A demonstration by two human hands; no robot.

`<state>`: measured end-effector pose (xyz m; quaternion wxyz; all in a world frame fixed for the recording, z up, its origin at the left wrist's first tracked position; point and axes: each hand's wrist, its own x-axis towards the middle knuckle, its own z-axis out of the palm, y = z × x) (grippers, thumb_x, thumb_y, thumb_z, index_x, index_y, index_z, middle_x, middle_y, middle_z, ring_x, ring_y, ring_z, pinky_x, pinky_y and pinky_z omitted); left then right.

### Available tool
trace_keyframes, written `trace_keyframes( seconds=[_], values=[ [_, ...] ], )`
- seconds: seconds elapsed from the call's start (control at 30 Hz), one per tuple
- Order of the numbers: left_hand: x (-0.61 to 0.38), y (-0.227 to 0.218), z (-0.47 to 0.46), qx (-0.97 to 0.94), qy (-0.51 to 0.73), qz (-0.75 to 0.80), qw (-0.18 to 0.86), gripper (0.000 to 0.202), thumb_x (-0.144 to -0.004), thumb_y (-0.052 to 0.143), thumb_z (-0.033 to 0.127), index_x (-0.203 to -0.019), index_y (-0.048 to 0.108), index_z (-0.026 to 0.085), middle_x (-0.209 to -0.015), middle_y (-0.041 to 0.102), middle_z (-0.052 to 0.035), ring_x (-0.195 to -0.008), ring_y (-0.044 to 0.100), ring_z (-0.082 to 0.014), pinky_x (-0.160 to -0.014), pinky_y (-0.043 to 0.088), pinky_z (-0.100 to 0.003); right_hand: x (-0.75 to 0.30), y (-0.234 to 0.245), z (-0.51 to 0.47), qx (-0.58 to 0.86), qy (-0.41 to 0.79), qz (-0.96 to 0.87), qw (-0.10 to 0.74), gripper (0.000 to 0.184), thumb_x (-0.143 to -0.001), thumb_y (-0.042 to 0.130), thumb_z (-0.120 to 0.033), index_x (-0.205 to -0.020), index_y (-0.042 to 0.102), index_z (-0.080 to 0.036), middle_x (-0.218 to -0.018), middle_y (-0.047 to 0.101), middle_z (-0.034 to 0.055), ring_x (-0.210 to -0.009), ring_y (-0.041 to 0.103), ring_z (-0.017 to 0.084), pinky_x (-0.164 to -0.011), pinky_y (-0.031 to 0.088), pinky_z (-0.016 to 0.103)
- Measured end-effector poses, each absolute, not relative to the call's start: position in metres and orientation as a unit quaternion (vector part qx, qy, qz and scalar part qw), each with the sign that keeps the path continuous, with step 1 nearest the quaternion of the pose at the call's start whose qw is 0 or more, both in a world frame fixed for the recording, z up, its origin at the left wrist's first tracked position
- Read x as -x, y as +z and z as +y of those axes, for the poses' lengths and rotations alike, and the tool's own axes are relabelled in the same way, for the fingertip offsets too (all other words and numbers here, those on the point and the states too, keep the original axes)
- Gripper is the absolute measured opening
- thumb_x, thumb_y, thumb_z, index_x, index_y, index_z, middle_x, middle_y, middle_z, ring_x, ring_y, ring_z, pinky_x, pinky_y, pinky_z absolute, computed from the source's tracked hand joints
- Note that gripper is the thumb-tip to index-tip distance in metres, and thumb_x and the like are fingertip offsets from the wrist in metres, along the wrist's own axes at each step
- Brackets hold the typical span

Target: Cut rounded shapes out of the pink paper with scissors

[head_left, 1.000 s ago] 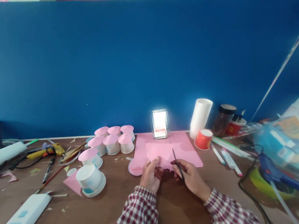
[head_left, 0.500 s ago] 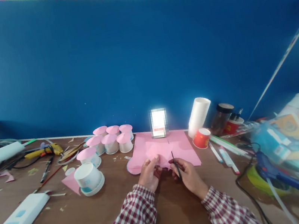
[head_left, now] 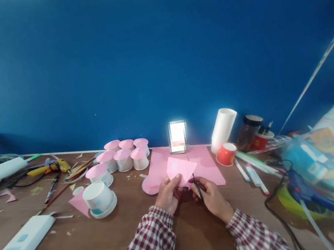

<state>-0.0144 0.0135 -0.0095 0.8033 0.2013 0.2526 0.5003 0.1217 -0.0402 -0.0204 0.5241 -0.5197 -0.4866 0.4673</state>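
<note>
One pink paper piece, above pink sheets in the head view, is pinched low by the left hand; the right hand curls round a slim dark tool. Probably light, easily creased; best held by its edges.

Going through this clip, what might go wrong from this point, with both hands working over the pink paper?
The dark slim tool in the right hand points up beside the pink piece held by the left hand; a slip might mark or tear it.

The piece overlaps similarly pink sheets, so its edge could be misjudged.

The red cup sits near the sheets' right side; shifting them might nudge it.
</note>
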Motion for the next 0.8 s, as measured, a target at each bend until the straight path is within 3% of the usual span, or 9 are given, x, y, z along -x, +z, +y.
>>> trace_keyframes(
  seconds=[0.37, 0.57, 0.8],
  values=[
    [0.014, -0.0051, 0.0121, -0.143, 0.513, 0.306, 0.789, 0.009, -0.071, 0.07, 0.011, -0.075, 0.062, 0.011, -0.061, 0.061, 0.0013, -0.044, 0.053, -0.005, -0.041, 0.048, -0.014, -0.1201, -0.0157, -0.0402, 0.525, 0.455, -0.496, 0.52, 0.039, -0.076, 0.064, -0.047, -0.097, 0.059, -0.014, -0.059, 0.053, -0.003, -0.052, 0.049, 0.011, -0.047, 0.041, 0.022],
    [0.0127, -0.0066, 0.0134, -0.165, 0.516, 0.288, 0.789, 0.009, -0.07, 0.069, 0.005, -0.073, 0.062, 0.01, -0.07, 0.066, -0.0034, -0.058, 0.061, -0.0068, -0.055, 0.053, -0.015, -0.1197, -0.0143, -0.0409, 0.526, 0.46, -0.491, 0.52, 0.042, -0.075, 0.065, -0.05, -0.096, 0.059, -0.014, -0.059, 0.053, -0.0029, -0.051, 0.049, 0.011, -0.047, 0.041, 0.022],
    [0.0139, -0.0042, 0.0114, -0.178, 0.509, 0.285, 0.793, 0.017, -0.064, 0.076, 0.013, -0.069, 0.06, 0.01, -0.06, 0.06, 0.0011, -0.045, 0.052, -0.0039, -0.039, 0.043, -0.012, -0.1201, -0.0153, -0.0409, 0.521, 0.458, -0.498, 0.52, 0.041, -0.077, 0.063, -0.049, -0.098, 0.058, -0.014, -0.062, 0.054, -0.0017, -0.053, 0.049, 0.011, -0.048, 0.041, 0.022]
  ],
)
